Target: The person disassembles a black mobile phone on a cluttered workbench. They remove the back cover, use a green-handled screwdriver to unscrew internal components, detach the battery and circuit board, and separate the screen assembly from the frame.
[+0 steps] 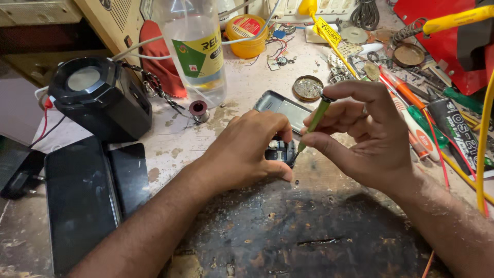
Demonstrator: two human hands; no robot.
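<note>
Green-handled screwdriver is being pinched by the right hand, tip pointing down into the opened phone at mid-bench. Left hand is curling over the phone, clamping its edges. Phone looks light, rigid, fragile inside; best gripped by the casing sides, not the board. Clear bottle is standing behind.

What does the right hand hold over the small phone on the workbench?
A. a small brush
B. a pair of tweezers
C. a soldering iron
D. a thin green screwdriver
D: the right hand pinches a thin green screwdriver with its tip down at the opened phone, which the left hand steadies on the workbench.
</note>
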